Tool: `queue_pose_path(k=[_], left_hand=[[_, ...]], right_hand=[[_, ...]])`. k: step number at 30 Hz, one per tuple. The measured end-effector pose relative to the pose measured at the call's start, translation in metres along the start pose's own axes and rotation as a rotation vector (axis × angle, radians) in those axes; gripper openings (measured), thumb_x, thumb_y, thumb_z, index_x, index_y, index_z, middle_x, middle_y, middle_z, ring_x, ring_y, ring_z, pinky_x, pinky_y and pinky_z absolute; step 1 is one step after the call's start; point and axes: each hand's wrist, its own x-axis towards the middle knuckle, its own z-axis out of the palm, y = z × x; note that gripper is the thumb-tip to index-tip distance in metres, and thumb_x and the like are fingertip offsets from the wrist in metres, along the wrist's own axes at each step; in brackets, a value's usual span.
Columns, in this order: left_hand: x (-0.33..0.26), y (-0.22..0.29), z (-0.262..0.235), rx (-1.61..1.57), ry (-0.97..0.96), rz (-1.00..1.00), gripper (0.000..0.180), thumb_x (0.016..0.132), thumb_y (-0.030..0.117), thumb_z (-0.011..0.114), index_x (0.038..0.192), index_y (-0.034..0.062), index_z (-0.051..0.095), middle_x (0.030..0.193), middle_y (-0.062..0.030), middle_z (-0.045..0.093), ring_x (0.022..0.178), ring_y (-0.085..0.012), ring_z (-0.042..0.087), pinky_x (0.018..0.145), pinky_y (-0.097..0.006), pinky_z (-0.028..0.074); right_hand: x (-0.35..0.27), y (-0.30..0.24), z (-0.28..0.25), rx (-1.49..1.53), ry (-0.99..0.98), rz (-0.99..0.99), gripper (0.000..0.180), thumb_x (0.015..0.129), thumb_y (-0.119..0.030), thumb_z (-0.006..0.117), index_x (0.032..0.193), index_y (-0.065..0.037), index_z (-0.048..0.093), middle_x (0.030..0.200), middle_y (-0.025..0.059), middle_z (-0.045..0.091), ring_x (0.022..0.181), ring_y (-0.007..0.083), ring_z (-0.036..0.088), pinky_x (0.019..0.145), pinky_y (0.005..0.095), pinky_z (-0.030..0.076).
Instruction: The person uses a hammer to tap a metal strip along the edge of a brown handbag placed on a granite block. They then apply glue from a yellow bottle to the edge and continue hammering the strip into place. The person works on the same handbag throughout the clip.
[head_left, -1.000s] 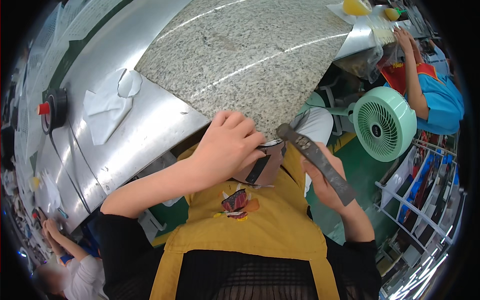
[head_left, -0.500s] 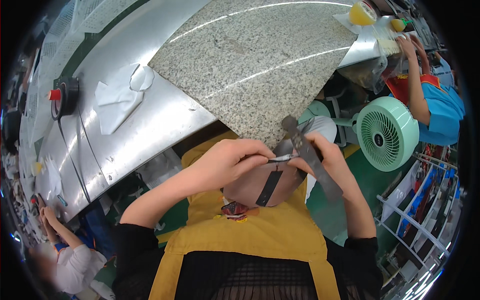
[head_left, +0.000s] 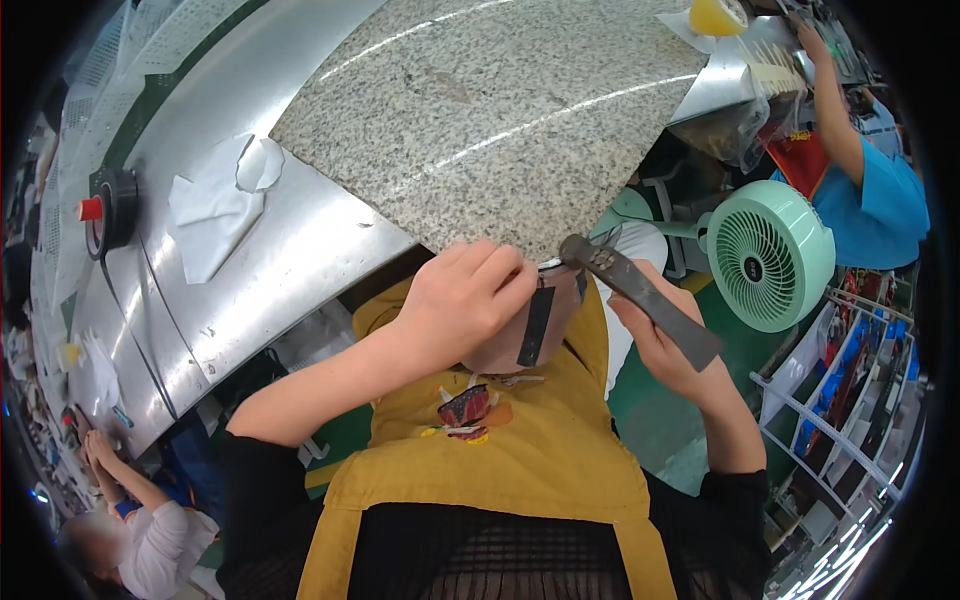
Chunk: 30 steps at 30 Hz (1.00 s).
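My left hand (head_left: 468, 300) is closed around a pair of thin tweezers whose tips reach right, with a black strip of tape (head_left: 536, 326) hanging from them. My right hand (head_left: 655, 345) grips a long dark grey flat part (head_left: 640, 296), held slanted, its upper end meeting the tweezer tips. Both hands hover in front of my chest and yellow apron (head_left: 500, 440), just below the edge of a speckled granite slab (head_left: 480, 110).
A metal workbench (head_left: 290, 260) carries a white cloth (head_left: 215, 205) and a black tape roll (head_left: 115, 205). A mint-green fan (head_left: 770, 255) stands at right. A person in blue (head_left: 870, 170) works at the far right; another person (head_left: 140, 530) sits lower left.
My left hand came down from over my face and moved toward my right hand. It now brings the tweezers and black strip to the upper end of the grey part.
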Motion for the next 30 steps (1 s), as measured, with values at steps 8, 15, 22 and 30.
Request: queue_pose_path(k=[8,15,22,30], left_hand=[[-0.005,-0.006,-0.005,0.122,-0.066,0.169,0.027,0.067,0.01,0.061,0.093,0.0062,0.061,0.083,-0.0016,0.052,0.075,-0.0154,0.053,0.072,-0.028,0.045],[-0.003,-0.012,-0.003,0.139,0.001,0.227,0.023,0.069,0.011,0.061,0.092,0.0074,0.06,0.083,-0.0002,0.052,0.077,-0.016,0.052,0.085,-0.036,0.042],[0.0,-0.021,-0.018,-0.191,-0.144,-0.044,0.025,0.069,0.01,0.062,0.094,0.0094,0.062,0.084,0.0003,0.053,0.085,-0.0183,0.052,0.09,-0.04,0.039],[-0.004,-0.02,-0.017,0.034,-0.108,0.211,0.033,0.067,0.01,0.061,0.099,0.0084,0.062,0.089,-0.0019,0.055,0.086,-0.0196,0.053,0.088,-0.041,0.042]], right_hand=[[0.001,-0.012,0.009,-0.139,0.013,-0.183,0.03,0.086,-0.005,0.057,0.115,-0.001,0.053,0.077,0.016,0.059,0.068,0.0303,0.06,0.063,0.0302,0.045],[0.0,-0.019,0.004,-0.126,-0.036,-0.094,0.034,0.086,-0.008,0.059,0.118,-0.004,0.05,0.091,0.0147,0.062,0.079,0.0305,0.064,0.061,0.034,0.05],[0.004,-0.012,0.018,-0.253,-0.127,-0.129,0.04,0.077,-0.011,0.063,0.114,-0.005,0.048,0.085,0.0101,0.061,0.075,0.0293,0.064,0.056,0.0384,0.049],[-0.002,-0.008,0.015,-0.247,-0.05,-0.112,0.042,0.081,-0.012,0.061,0.12,-0.007,0.049,0.093,0.0102,0.064,0.081,0.0278,0.066,0.06,0.0372,0.051]])
